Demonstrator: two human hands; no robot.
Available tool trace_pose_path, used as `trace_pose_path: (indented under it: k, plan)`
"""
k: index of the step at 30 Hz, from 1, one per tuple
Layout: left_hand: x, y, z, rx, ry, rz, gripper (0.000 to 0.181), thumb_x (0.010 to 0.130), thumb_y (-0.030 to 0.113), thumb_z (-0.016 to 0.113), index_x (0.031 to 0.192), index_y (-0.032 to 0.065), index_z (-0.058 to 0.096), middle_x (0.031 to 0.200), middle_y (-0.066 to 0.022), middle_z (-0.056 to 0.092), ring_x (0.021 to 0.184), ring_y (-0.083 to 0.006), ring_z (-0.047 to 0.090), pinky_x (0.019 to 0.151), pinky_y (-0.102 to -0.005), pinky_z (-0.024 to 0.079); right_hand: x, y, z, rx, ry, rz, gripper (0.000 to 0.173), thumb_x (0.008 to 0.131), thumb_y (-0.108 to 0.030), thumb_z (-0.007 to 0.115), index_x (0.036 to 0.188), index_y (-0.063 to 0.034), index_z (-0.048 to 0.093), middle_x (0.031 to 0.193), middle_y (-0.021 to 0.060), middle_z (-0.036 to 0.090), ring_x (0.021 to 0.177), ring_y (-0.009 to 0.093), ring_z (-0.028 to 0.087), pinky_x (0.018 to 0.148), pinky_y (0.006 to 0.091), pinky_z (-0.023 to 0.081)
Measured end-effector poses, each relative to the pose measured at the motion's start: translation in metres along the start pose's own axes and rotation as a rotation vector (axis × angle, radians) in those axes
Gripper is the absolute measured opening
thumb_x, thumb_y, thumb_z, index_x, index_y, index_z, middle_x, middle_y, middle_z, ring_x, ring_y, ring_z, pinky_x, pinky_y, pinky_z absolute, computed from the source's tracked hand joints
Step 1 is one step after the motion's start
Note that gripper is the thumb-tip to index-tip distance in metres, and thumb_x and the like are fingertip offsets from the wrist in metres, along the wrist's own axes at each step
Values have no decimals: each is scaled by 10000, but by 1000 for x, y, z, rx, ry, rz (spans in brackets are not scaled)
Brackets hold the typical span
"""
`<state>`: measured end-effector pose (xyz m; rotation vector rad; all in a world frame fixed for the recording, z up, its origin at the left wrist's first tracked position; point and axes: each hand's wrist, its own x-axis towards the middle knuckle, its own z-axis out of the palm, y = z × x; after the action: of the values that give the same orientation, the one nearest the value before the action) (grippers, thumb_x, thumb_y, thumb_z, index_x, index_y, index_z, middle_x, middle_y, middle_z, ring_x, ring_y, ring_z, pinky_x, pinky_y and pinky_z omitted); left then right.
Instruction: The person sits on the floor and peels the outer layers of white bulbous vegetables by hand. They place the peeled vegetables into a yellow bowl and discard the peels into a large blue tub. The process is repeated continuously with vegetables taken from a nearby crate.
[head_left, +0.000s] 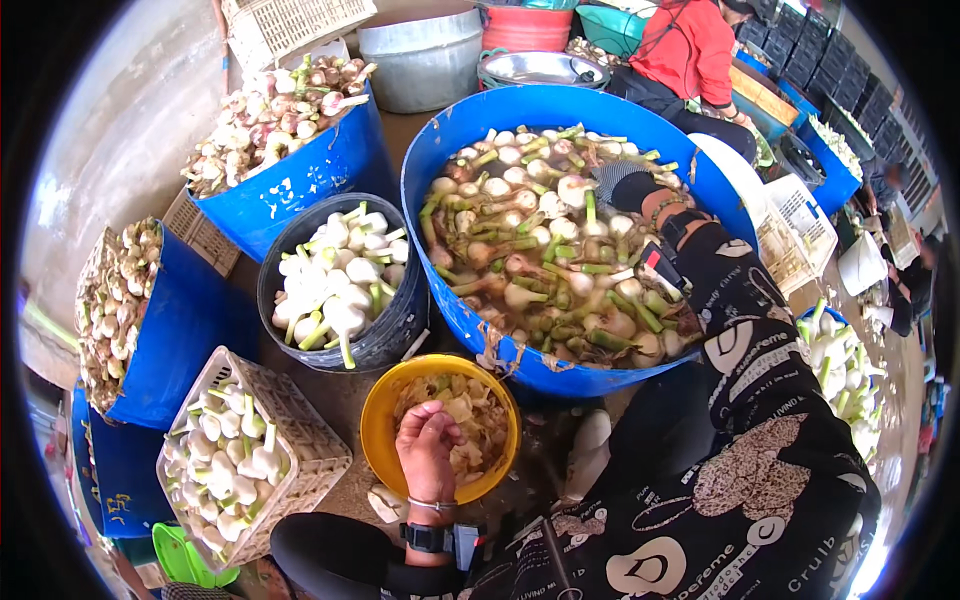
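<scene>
My left hand (430, 442), bare, with a bracelet and a strapped device at the wrist, is over the yellow bowl (369, 427) of loose peeled skins. Its fingers are curled together; whether something small is between them cannot be told. My right hand (624, 187), in a grey-and-black glove, reaches into the large blue tub (457, 300), where garlic bulbs (525, 295) with green stems float in murky water. Its fingertips are hidden among the bulbs, so a grip cannot be made out. Left of the tub stands a black bucket (270, 330) of clean white garlic bulbs (347, 274).
A beige plastic crate (300, 427) holds white bulbs at the lower left. Two blue containers (315, 169) (176, 322) heaped with unpeeled garlic stand behind. A metal basin (420, 64) is at the back. A person in a red top (686, 49) sits beyond the tub.
</scene>
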<state>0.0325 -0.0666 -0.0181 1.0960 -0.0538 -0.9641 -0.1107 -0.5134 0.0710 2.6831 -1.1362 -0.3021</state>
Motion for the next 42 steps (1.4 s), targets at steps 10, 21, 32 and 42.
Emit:
trace_pose_path:
  k: [10,21,32,42]
  plan:
    - [-31,23,49,491,-279,568,832,748,-20,663,1431,84,198,1227,-100,420,966,-171,542,785,-291,503,-145,-128,-114,83,509,-626,311,820,-231,554,1084,-88,636,1060,155,637,924,330,619,817,425,481]
    - [-69,23,-37,-124,-342,266,527,847,39,616,1312,46,369,1105,-91,557,823,-171,596,701,-327,533,-198,-238,-59,770,270,-727,386,885,-261,533,1231,-89,527,1055,169,639,930,329,623,830,397,485]
    - [-66,11,-30,375,-173,555,675,755,7,703,1325,-13,341,1187,-100,496,1087,-178,500,974,-302,386,-231,-283,6,1323,-63,-739,429,920,-295,544,1275,-56,512,1274,157,526,1208,301,470,1022,377,349]
    - [-54,-4,-25,258,-263,445,602,809,169,670,1308,-4,381,1119,-131,543,937,-220,571,862,-352,470,-219,-271,27,1344,219,-746,311,882,-226,564,1124,-35,603,1084,123,625,983,305,581,882,412,447]
